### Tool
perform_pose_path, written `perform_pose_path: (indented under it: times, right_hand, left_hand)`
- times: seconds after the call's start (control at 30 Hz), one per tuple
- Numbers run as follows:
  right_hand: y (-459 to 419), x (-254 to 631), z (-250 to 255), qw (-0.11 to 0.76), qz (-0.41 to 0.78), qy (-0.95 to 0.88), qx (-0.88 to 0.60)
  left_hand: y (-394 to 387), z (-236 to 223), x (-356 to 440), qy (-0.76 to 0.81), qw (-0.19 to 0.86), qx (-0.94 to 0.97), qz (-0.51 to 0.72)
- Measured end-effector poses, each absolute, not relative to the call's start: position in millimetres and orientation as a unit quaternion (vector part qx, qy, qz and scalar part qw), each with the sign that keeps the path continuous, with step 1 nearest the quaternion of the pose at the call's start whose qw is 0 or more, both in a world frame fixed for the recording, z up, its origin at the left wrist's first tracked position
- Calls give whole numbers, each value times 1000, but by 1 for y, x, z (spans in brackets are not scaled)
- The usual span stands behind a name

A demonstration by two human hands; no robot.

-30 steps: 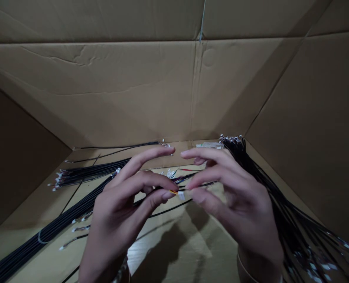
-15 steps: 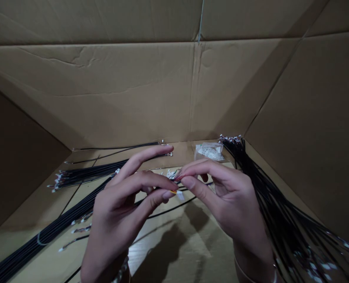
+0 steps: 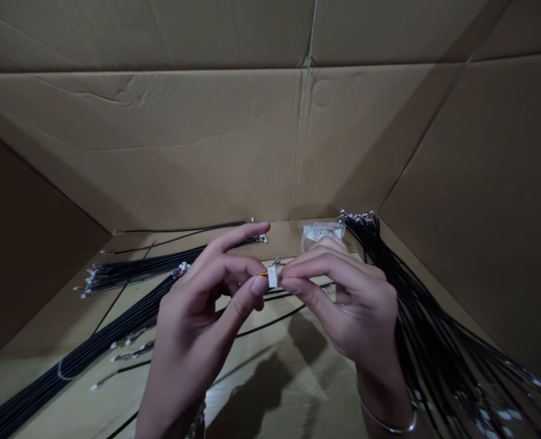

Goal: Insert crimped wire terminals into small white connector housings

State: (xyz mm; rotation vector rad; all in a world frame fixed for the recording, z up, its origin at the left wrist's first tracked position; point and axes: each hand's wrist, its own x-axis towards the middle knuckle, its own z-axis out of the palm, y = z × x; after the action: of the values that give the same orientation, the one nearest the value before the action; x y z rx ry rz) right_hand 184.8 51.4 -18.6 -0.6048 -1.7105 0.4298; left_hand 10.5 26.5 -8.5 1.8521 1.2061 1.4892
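A small white plug connector (image 3: 272,277) sits between my two hands, with a yellow-orange wire running into its left side. My left hand (image 3: 215,305) pinches the connector by its left edge and wire, thumb against index finger, while another finger stretches out above. Opposite it, my right hand (image 3: 343,299) closes thumb and fingertips at the connector's right side, around a thin wire whose tip is hidden. Some loose dark and red wire ends show just behind the connector. Below the hands, black cables (image 3: 270,318) cross the cardboard surface.
Bundled black cables (image 3: 128,311) lie at the left, near another bundle (image 3: 146,266) with white plugs. A big cable bundle (image 3: 426,305) spreads along the right. A clear bag (image 3: 320,233) of small white parts lies at the back, before the cardboard wall (image 3: 183,146).
The white connector has risen and turned to stand upright between my fingertips. My right fingertips have moved from the wires above it to its right side.
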Motion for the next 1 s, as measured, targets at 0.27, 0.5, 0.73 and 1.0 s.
perform_pose_path:
  times: [0.27, 0.5, 0.73, 1.0]
  right_hand:
    - [57, 189, -17, 558, 306, -718, -281]
    - [47, 187, -13, 584, 203, -730, -291]
    - [42, 182, -12, 592, 169, -719, -321]
    - [41, 181, -15, 607, 191, -706, -310]
  left_hand:
    - [29, -7, 14, 461, 280, 638, 549]
    - [26, -9, 15, 456, 263, 655, 543]
    - [28, -14, 17, 416, 169, 667, 595]
    - [14, -5, 31, 486, 40, 672, 558]
